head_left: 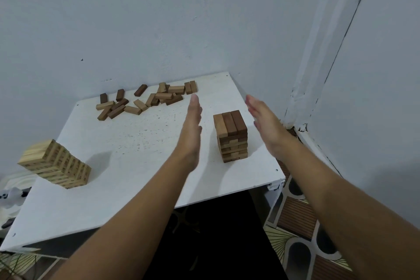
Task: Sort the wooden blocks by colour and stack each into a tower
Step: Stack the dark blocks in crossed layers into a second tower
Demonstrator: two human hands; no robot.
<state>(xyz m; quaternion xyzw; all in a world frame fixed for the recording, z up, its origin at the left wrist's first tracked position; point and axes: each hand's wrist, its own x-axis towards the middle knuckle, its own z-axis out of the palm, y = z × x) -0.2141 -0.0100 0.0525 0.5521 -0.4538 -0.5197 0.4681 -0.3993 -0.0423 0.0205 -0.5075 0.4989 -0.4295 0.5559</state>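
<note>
You're holding both hands flat, fingers straight, either side of the brown tower (pixel 231 136) on the white surface (pixel 141 143). Your left hand (pixel 192 125) is hovering just left of the tower and your right hand (pixel 264 124) just right of it, neither touching; both grips are wide, holding nothing. Loose blocks (pixel 147 100) are lying behind the tower to its left. The pale tower (pixel 55 163) is standing well left of it, leaning.

Two towers (pixel 230 136) — one pale, one brown-mixed; two hands (pixel 192 134); roughly twenty loose blocks (pixel 145 100).
</note>
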